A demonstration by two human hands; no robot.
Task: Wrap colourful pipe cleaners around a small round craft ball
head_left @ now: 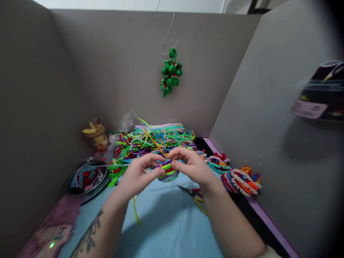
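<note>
Both my hands meet over the middle of the blue mat (166, 222). Between them is a small coiled pipe-cleaner piece (168, 171) striped purple, green and orange. My left hand (138, 173) pinches its left side with thumb and fingers curled. My right hand (189, 164) pinches its top right, fingers bent around it. Behind the hands lies a tangled heap of coloured pipe cleaners (154, 139). A loose yellow pipe cleaner (136, 212) trails down below my left wrist.
Scissors (189, 190) lie just under my right wrist. Finished coiled pieces (240, 181) sit at the right, a round tray of more pieces (84, 178) at the left, a green figure (116, 171) beside it. Grey partition walls enclose the desk; a green ornament (170, 73) hangs on the back wall.
</note>
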